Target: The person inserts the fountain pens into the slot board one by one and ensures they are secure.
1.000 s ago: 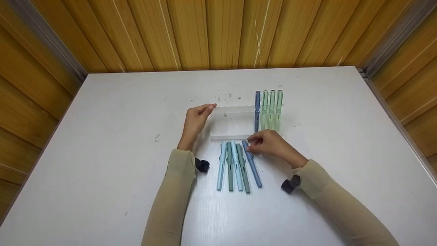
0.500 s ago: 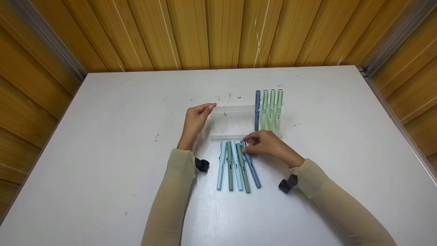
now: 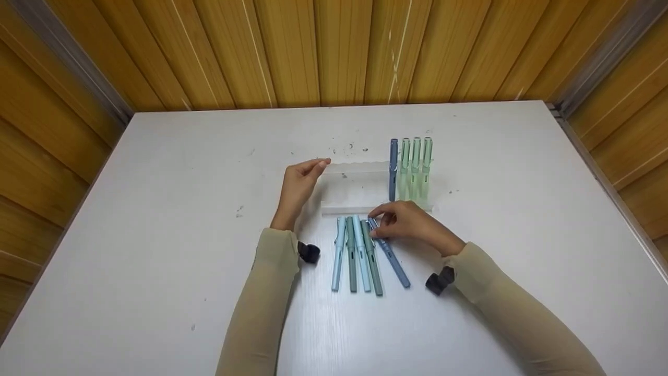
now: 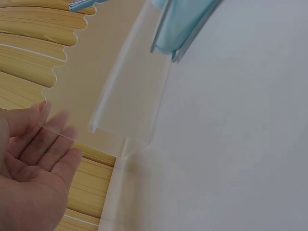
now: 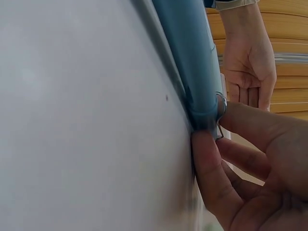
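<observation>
My left hand (image 3: 299,185) pinches the upper left corner of a clear acrylic pen stand (image 4: 91,72), with its scalloped top edge between thumb and fingers. In the stand's right part one dark blue pen (image 3: 393,167) and several light green pens (image 3: 416,167) stand upright side by side. In front of the stand, my right hand (image 3: 409,222) pinches the cap end of another blue pen (image 3: 397,265), which lies slanted on the table. Thumb and fingers close around its clip end in the right wrist view. Left of it lie light blue pens (image 3: 338,261) and dark green pens (image 3: 352,266).
The white table (image 3: 182,235) bears small dark marks. Wood-patterned panels (image 3: 292,52) rise behind it and at both sides. The stand's front lip (image 3: 349,210) is just beyond the lying pens' caps.
My right hand has shifted slightly left with the blue pen's cap end, and the pen's lower end has swung right, away from the row. My left hand stays on the stand.
</observation>
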The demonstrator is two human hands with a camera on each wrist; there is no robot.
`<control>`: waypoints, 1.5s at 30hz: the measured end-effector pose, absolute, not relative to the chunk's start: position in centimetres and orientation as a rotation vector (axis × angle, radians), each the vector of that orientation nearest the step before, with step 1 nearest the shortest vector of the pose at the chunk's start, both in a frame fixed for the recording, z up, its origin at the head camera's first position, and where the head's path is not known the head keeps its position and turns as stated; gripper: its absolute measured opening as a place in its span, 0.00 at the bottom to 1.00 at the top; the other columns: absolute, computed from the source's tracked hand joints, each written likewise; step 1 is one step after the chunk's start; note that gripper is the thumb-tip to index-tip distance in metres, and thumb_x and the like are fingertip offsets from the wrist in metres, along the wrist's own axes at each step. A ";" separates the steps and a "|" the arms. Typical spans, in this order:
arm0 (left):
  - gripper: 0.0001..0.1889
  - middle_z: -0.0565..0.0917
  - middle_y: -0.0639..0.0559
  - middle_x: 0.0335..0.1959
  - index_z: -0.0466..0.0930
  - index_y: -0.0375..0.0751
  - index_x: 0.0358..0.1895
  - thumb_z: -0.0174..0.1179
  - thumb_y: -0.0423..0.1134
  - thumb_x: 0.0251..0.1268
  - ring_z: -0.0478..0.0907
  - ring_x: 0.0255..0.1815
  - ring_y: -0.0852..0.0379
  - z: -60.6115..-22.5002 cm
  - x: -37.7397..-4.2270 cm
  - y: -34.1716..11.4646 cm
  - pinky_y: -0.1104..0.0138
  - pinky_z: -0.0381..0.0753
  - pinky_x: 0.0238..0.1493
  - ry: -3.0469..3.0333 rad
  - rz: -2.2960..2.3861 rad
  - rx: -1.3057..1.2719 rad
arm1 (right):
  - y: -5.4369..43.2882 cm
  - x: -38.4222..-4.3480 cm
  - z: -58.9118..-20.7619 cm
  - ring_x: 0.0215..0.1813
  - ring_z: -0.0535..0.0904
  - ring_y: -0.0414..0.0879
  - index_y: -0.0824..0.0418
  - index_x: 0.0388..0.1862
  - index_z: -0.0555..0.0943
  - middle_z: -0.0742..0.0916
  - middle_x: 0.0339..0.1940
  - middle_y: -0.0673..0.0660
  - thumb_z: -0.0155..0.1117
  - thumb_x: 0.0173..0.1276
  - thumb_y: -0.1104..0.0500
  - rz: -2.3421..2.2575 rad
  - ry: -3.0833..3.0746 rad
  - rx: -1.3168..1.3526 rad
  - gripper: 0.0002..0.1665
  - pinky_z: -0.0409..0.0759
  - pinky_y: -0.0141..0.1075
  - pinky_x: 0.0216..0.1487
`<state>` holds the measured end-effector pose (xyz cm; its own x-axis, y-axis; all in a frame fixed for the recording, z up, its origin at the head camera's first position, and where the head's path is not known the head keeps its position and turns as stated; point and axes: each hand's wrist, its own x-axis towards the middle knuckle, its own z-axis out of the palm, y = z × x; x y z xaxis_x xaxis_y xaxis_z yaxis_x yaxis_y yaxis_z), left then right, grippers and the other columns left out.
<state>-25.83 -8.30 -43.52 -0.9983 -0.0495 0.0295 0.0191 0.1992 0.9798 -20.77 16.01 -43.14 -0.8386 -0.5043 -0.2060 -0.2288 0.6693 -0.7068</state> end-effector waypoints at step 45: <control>0.14 0.84 0.48 0.53 0.84 0.40 0.50 0.58 0.44 0.69 0.77 0.62 0.53 -43.6 -25.8 -8.4 0.60 0.73 0.65 -2.386 -1.929 -0.009 | 16.4 -20.9 -41.9 0.38 0.81 0.47 0.58 0.55 0.81 0.83 0.43 0.59 0.75 0.56 0.58 -1.245 2.349 -0.352 0.26 0.85 0.37 0.37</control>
<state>-25.80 -8.39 -43.65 -0.9973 -0.0417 0.0611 0.0510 0.2105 0.9763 -20.90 16.35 -41.89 -0.8635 -0.4241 -0.2730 -0.0120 0.5584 -0.8295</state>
